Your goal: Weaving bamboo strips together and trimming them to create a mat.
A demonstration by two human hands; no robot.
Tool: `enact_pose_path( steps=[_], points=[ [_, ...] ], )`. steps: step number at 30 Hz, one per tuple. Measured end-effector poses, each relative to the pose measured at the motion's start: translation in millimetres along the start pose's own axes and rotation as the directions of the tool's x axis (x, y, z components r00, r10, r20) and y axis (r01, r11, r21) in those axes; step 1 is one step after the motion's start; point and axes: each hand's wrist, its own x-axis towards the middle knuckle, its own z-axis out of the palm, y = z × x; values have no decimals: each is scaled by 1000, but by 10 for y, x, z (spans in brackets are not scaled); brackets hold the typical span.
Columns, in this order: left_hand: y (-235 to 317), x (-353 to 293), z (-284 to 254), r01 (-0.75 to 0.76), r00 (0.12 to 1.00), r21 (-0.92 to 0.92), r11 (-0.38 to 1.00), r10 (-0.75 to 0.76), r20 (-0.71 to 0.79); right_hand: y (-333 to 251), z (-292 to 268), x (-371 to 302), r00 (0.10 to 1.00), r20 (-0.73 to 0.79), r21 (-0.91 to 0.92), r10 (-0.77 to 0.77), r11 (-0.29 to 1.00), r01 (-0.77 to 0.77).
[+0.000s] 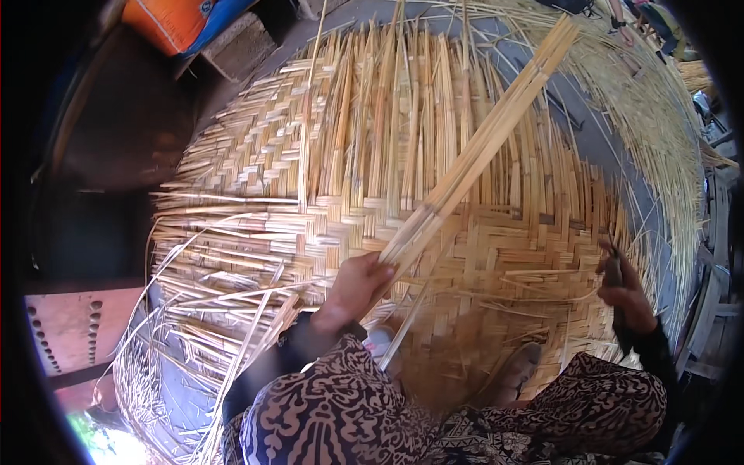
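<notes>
My left hand [358, 288] grips the near end of a wide, flattened reed [488, 143], split lengthwise into strips. It slants up and away to the right, above a large woven reed mat [473, 248]. To the right, over the mat's edge, my right hand [629, 298] is closed round a dark, slim tool [614, 280]; blur hides its exact kind. The mat's middle is a tight herringbone weave, with long unwoven strips [380, 116] running out at the far side. Looser strip ends [225, 260] stick out at the left.
My sandalled foot [518, 368] rests on the mat between my patterned-cloth knees [333, 403]. A pile of thin reeds [651, 124] lies along the right. Concrete blocks [239, 48] and an orange and blue sack [170, 23] stand far left. Another person's arm [618, 17] shows far right.
</notes>
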Motion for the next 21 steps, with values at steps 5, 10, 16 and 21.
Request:
enact_pose_path(
  steps=[5,10,16,21],
  points=[
    [28,-205,-24,-27,1000,-179,984,27,0,-637,657,473,746,523,-762,-412,167,626],
    [147,-271,16,-21,999,-165,986,28,42,-700,1107,758,557,736,-664,-384,-253,703],
    [35,-387,29,-109,994,53,993,107,33,-725,1109,1151,605,637,-760,-477,-519,391],
    [-275,-502,-134,-161,986,210,964,146,84,-1114,-82,1693,538,380,-856,-752,-506,-103]
  ],
)
